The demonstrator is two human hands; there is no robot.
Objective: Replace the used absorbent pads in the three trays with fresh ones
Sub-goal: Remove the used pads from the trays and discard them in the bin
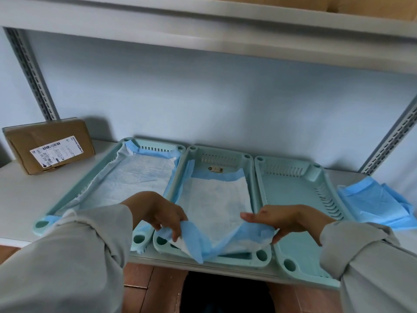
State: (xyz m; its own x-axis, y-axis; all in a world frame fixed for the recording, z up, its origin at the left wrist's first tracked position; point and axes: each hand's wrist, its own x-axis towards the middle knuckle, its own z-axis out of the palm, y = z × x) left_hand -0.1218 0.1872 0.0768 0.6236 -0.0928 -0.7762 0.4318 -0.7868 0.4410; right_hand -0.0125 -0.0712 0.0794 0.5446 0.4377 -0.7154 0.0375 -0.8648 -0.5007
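Three pale green trays stand side by side on a white shelf. The left tray [108, 163] holds a white pad with blue edges [137, 177] spread across it. In the middle tray [225, 154] lies another white-and-blue pad [214, 199], its far end short of the tray's back wall. My left hand [162, 213] pinches that pad's near left corner, lifted and folded over. My right hand [284, 220] pinches its near right corner. The right tray [291, 190] has no pad in it.
A folded blue pad [372, 204] lies on the shelf right of the trays. A cardboard parcel with a label [49, 145] leans at the back left. Slotted metal uprights stand at both sides, and another shelf hangs overhead. Tiled floor shows below the shelf edge.
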